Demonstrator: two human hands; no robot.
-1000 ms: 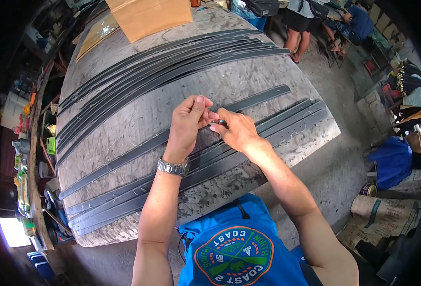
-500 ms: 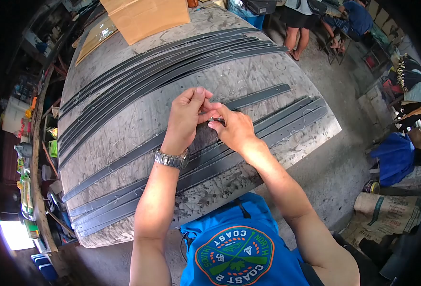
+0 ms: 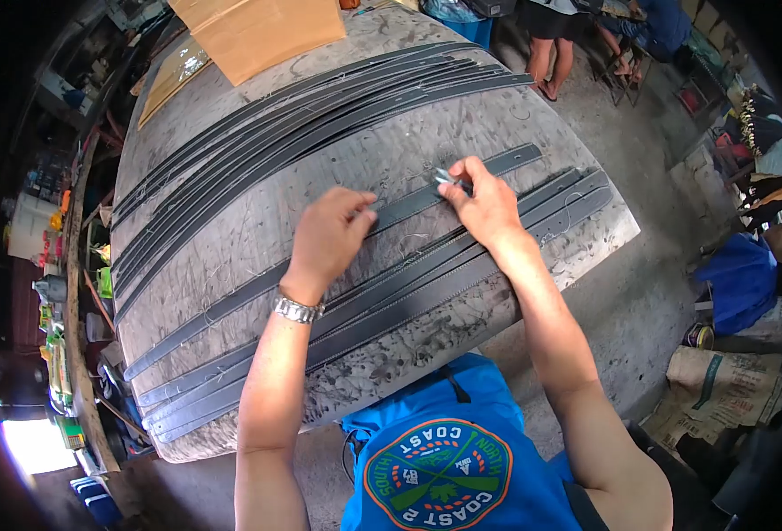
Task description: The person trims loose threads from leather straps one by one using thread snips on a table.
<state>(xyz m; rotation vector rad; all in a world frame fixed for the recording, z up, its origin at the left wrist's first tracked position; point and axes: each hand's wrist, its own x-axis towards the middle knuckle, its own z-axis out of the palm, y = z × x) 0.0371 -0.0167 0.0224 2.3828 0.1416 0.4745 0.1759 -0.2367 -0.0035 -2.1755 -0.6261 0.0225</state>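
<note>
My left hand (image 3: 327, 237), with a metal watch (image 3: 298, 308) on its wrist, hovers over a single dark strap (image 3: 249, 288) lying across the table. Its thumb and forefinger are drawn together; whatever they may pinch is too small to make out. To the right, my right hand (image 3: 488, 205) is closed around a small shiny metal tool (image 3: 444, 177), whose tip points up and left above the same strap. Nearer my body lie several stitched straps (image 3: 391, 305) side by side, with loose pale threads (image 3: 570, 212) on them.
A larger row of dark straps (image 3: 320, 111) spans the far part of the worn table (image 3: 391, 372). Behind it stands a cardboard box (image 3: 267, 35). Other people (image 3: 554, 49) are at the back right. Sacks (image 3: 718, 394) and a blue cloth (image 3: 740, 279) lie right.
My hands were together over the strap and are now apart. The left has moved left and down, the right to the right and up with the metal tool.
</note>
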